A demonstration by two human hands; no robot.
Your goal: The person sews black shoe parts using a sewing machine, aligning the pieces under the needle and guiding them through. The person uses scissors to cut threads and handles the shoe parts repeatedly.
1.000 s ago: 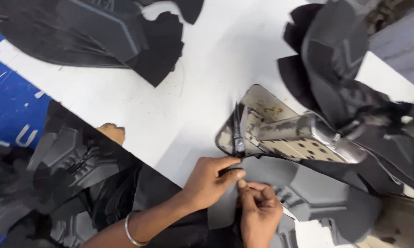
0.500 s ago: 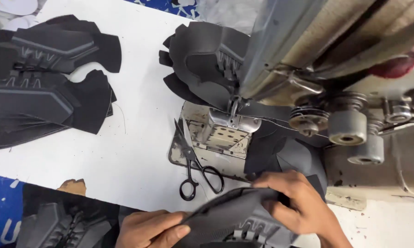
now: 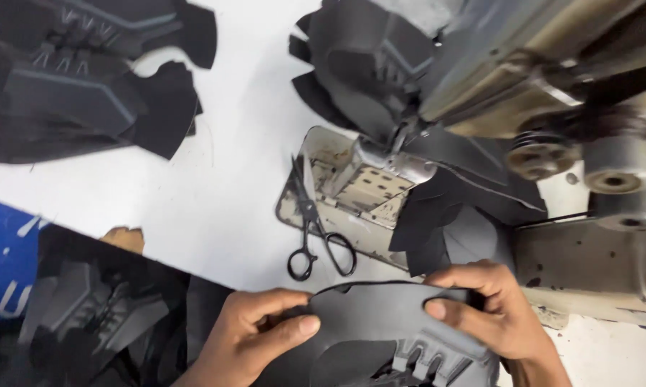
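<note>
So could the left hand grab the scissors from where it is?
Probably yes. The scissors lie flat on the white table, just beyond the left hand, with nothing between them. But both hands are holding the dark shoe piece, so the left would need to let go.

The table (image 3: 215,186) bears everything; at its near edge the left hand (image 3: 255,333) and right hand (image 3: 491,308) grip one piece (image 3: 377,319) between them, left hand on its left end, right hand on its right end; just behind the piece lie the scissors (image 3: 312,229), partly on the plate (image 3: 352,197) of the sewing machine (image 3: 552,79), which stands at the right; more pieces (image 3: 366,72) lie behind the plate, under the machine's arm; a stack (image 3: 86,79) sits far left at the back, well apart from the scissors; another heap (image 3: 86,315) lies left of the left hand, below the table edge.
</note>
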